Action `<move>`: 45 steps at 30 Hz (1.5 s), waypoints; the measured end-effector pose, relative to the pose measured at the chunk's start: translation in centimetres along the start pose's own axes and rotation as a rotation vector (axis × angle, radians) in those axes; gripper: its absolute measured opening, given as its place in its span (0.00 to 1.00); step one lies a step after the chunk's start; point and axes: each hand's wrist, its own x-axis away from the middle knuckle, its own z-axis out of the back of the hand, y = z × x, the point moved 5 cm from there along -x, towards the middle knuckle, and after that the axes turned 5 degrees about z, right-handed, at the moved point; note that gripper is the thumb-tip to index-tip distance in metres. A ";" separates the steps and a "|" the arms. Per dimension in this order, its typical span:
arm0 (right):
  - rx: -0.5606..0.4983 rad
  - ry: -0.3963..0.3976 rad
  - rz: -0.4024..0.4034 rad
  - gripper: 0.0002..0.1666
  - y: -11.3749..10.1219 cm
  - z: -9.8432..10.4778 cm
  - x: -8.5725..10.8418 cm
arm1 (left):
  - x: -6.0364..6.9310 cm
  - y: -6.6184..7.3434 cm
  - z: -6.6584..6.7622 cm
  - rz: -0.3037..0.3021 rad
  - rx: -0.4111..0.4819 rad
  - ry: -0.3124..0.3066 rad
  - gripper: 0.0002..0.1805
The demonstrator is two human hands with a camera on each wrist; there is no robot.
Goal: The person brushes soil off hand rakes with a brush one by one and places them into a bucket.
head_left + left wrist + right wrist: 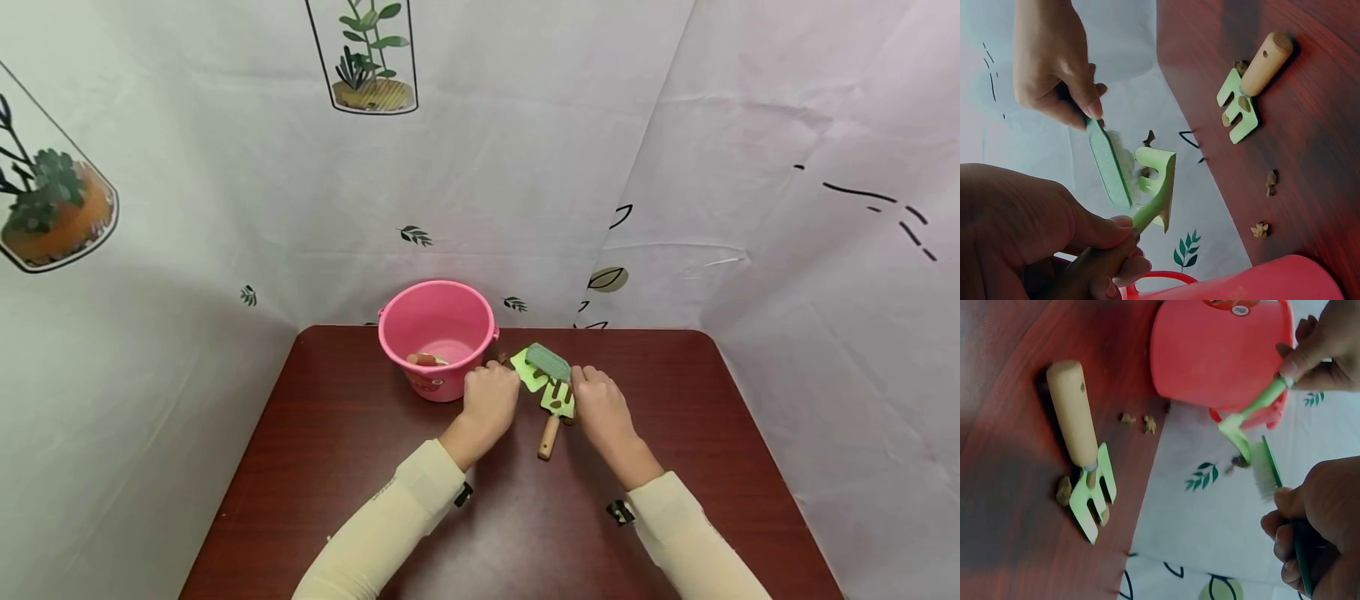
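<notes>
Head view: the left hand (491, 393) grips a light-green, pronged hand tool (527, 372) beside a pink plastic bucket (459, 385); the right hand (604, 415) grasps a green, flat-backed brush (548, 362) close by. Left-wrist view: the bristles face the prongs; a steady tool and light strokes toward the tips should serve best. Right-wrist view: bristle contact is unclear; fingers hide much of both handles.

The brush back (1109, 162) and bucket (1216, 356) look like plastic. The fork handle (1072, 415) is smooth wood, the tabletop (352, 450) glossy wood-grain.
</notes>
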 end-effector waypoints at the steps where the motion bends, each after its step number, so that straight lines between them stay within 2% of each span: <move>1: -0.005 0.001 -0.010 0.14 0.3 0.1 0.0 | 0.0 -0.1 -0.1 0.003 0.000 -0.003 0.09; 7: -0.047 -0.032 -0.062 0.12 1.7 0.3 0.2 | 0.2 -0.5 0.0 0.014 0.008 0.010 0.08; 13: -0.095 -0.049 -0.075 0.13 1.6 0.5 0.2 | 0.2 -0.6 0.0 0.004 0.005 0.017 0.07; 17: -0.131 -0.056 -0.039 0.11 0.6 0.5 0.0 | 0.2 -0.6 0.0 0.001 0.003 0.032 0.07; 22: -0.110 -0.096 0.018 0.09 -0.7 0.4 -0.1 | 0.1 -0.5 0.1 -0.001 0.012 0.053 0.07; 27: -0.032 -0.073 0.021 0.10 -0.6 0.8 -0.1 | 0.1 -0.3 0.1 -0.004 0.019 0.062 0.07; 31: -0.009 -0.062 0.016 0.10 -0.1 1.1 -0.1 | 0.1 -0.3 0.1 -0.005 0.022 0.048 0.07; 35: -0.016 -0.055 -0.012 0.10 0.7 1.2 0.0 | 0.2 -0.4 0.1 -0.001 0.022 0.030 0.07; 45: -0.088 -0.034 -0.056 0.12 2.1 1.7 -0.1 | 0.4 -0.8 0.3 -0.009 0.023 0.051 0.06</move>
